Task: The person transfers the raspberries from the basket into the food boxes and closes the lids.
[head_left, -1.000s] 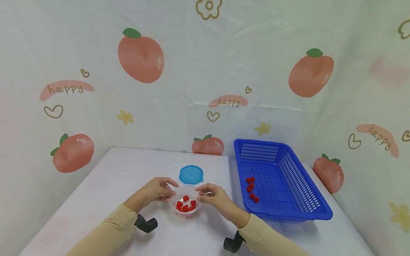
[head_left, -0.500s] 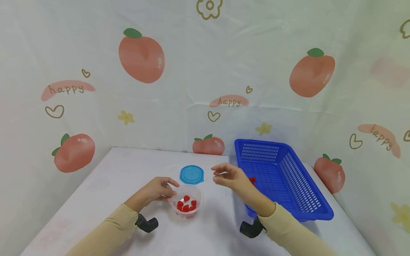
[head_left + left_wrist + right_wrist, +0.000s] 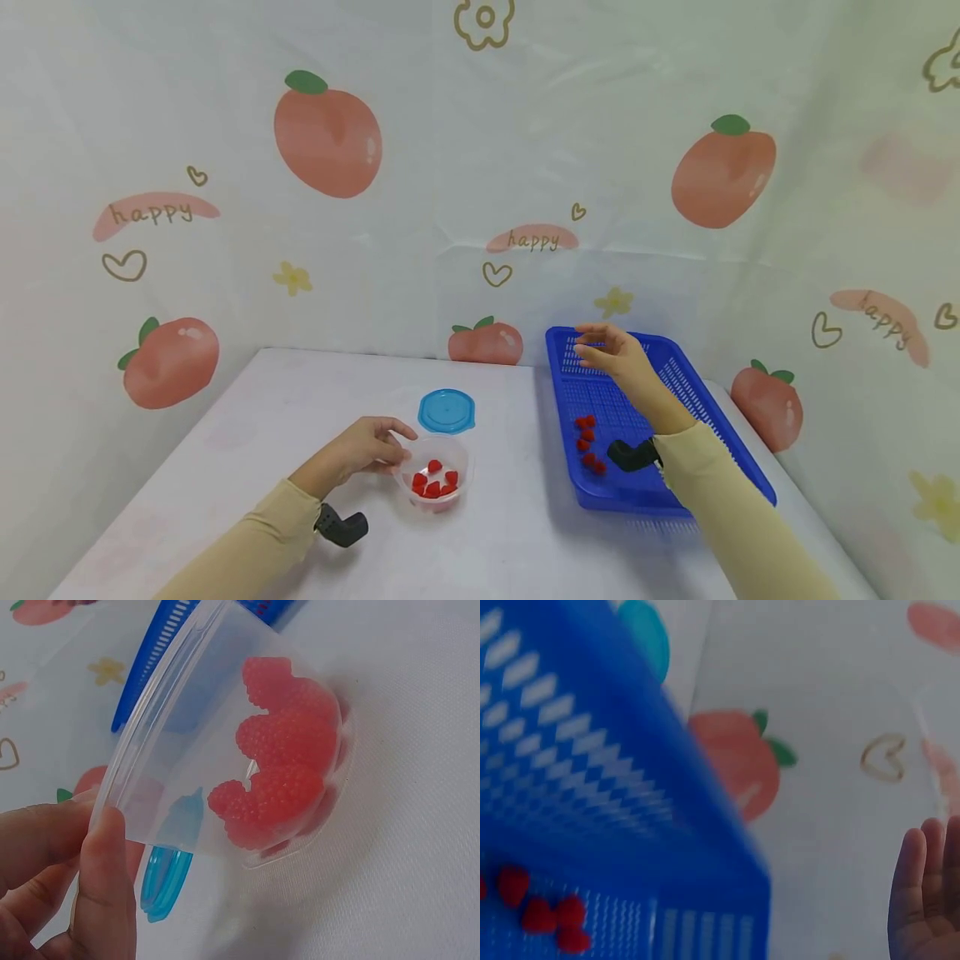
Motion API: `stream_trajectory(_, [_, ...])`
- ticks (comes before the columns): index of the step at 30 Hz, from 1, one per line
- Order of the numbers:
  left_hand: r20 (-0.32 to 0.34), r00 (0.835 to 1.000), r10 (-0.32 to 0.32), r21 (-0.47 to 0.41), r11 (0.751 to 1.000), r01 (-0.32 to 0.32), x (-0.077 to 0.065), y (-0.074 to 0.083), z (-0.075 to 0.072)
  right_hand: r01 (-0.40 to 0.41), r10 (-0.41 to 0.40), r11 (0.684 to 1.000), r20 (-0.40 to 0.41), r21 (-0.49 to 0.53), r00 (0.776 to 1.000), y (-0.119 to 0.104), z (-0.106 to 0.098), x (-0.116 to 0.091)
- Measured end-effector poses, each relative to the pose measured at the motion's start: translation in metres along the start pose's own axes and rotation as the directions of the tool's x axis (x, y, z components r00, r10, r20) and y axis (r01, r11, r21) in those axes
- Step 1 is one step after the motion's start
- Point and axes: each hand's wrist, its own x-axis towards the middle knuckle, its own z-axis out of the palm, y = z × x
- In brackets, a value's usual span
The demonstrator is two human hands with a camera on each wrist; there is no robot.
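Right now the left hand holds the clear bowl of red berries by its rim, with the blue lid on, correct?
No: the blue lid lies off the clear bowl, on the table beyond it, as the head view shows. The left hand does hold the bowl by its rim.

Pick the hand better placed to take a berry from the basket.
Probably the right hand: it holds nothing and hovers at the blue basket, where red berries lie; the left hand pinches the bowl's rim.

Passable gap over white cloth-covered surface (image 3: 513, 508) between clear round plastic bowl (image 3: 452, 454) and blue perforated plastic basket (image 3: 564, 392). Basket's raised walls block low sideways entry; top open. Left hand (image 3: 369, 443) obstructs bowl's left rim.
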Motion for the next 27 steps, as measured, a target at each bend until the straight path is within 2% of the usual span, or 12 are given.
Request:
stream_trajectory(10, [-0.004,1.000,0.003,-0.007,1.000,-0.003,0.001,0.000,-0.001,-0.086,0.089,0.980,0.009,-0.178,0.996,0.045,-0.030,0.014])
stream_trajectory(18, [0.000,1.000,0.010,-0.003,1.000,-0.010,0.000,0.001,0.000,-0.163,0.181,0.962,0.063,-0.220,0.981,0.072,-0.043,0.011])
stream_trajectory(27, [0.004,1.000,0.007,-0.009,1.000,-0.007,0.000,0.001,0.000,-0.211,0.252,0.940,0.129,-0.269,0.959,0.093,-0.044,0.010])
